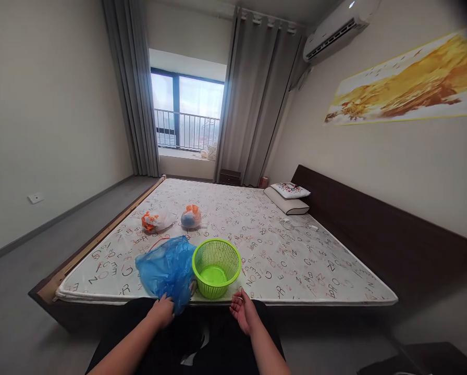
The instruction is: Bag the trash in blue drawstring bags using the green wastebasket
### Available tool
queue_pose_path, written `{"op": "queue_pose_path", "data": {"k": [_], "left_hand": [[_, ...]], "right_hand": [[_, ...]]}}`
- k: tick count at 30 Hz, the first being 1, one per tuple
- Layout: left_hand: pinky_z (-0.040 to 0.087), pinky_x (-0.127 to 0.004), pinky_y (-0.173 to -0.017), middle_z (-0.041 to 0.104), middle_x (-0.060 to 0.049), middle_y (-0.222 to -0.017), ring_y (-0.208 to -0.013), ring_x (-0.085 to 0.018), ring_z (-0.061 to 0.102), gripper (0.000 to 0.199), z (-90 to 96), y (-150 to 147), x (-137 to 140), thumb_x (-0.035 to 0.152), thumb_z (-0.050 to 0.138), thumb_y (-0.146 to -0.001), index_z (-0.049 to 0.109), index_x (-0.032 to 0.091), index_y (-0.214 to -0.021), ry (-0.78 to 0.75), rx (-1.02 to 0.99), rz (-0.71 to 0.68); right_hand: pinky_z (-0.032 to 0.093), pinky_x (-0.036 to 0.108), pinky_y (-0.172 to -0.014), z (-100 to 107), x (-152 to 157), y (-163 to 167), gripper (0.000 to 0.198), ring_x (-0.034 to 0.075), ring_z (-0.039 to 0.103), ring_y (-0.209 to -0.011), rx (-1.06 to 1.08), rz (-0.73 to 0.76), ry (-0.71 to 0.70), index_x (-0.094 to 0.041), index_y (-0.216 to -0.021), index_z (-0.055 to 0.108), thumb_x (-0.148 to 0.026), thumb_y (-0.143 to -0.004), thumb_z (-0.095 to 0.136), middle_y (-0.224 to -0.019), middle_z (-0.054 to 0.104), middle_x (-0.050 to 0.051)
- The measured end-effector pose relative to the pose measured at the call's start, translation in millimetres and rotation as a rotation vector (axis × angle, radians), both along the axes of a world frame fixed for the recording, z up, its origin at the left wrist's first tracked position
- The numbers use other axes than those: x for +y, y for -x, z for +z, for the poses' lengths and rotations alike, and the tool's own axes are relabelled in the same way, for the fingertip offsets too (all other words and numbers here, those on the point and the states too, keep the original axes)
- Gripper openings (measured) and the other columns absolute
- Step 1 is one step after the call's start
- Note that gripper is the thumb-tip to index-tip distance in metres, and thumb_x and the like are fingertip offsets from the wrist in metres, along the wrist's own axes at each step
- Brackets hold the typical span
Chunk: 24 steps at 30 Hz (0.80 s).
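My left hand is closed on the near edge of a crumpled blue plastic bag, which spreads over the front of the mattress. Right beside the bag, a lime-green plastic basket stands upright, and nothing shows inside it. Just in front of the mattress edge, close to the basket's lower right, my right hand is palm up. Its fingers are loosely curled and apart, holding nothing. Something small and partly hidden lies between the bag and the basket; I cannot make it out.
Two tied plastic bags, one white and orange and one with blue and orange contents, lie farther back on the letter-printed mattress. Pillows rest by the dark headboard. A wooden bed rail runs along the left.
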<state>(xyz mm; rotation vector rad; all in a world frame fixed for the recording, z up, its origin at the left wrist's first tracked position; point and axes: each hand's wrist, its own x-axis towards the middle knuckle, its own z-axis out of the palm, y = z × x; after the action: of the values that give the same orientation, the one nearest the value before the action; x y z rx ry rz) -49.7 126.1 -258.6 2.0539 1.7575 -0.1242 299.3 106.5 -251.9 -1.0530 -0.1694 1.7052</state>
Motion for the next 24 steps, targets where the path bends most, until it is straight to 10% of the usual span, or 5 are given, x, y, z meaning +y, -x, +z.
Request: {"op": "queue_pose_path", "data": {"k": [11,18,24], "left_hand": [[0.048,-0.035,-0.094,0.075,-0.011,-0.098,-0.099,-0.026,0.066,0.025,66.4,-79,-55,0.032,0.055,-0.089,0.075,0.017,-0.089,-0.227,-0.609,-0.009],[0.049,-0.029,-0.073,0.077,-0.001,-0.094,-0.082,-0.021,0.068,0.032,116.3,-108,-106,0.031,0.064,-0.082,0.079,0.027,-0.110,0.471,-0.665,-0.361],[0.053,-0.034,-0.080,0.075,-0.007,-0.096,-0.088,-0.025,0.068,0.048,109.9,-58,-78,0.057,0.062,-0.081,0.076,0.017,-0.106,0.346,-0.828,0.085]], "right_hand": [[0.046,0.025,-0.062,9,-6,42,0.040,0.015,0.066,-0.068,-0.321,0.376,-0.093,-0.018,-0.095,0.063,-0.056,-0.085,0.067,-0.090,0.072,0.005],[0.053,0.037,-0.086,31,-34,104,0.059,0.023,0.071,-0.089,-0.062,0.409,-0.300,-0.018,-0.110,0.066,-0.053,-0.066,0.085,-0.101,0.075,0.008],[0.050,0.030,-0.075,99,-48,108,0.025,0.019,0.064,-0.077,-0.431,0.233,-0.441,-0.020,-0.090,0.064,-0.025,-0.066,0.065,-0.080,0.069,0.000]]}}
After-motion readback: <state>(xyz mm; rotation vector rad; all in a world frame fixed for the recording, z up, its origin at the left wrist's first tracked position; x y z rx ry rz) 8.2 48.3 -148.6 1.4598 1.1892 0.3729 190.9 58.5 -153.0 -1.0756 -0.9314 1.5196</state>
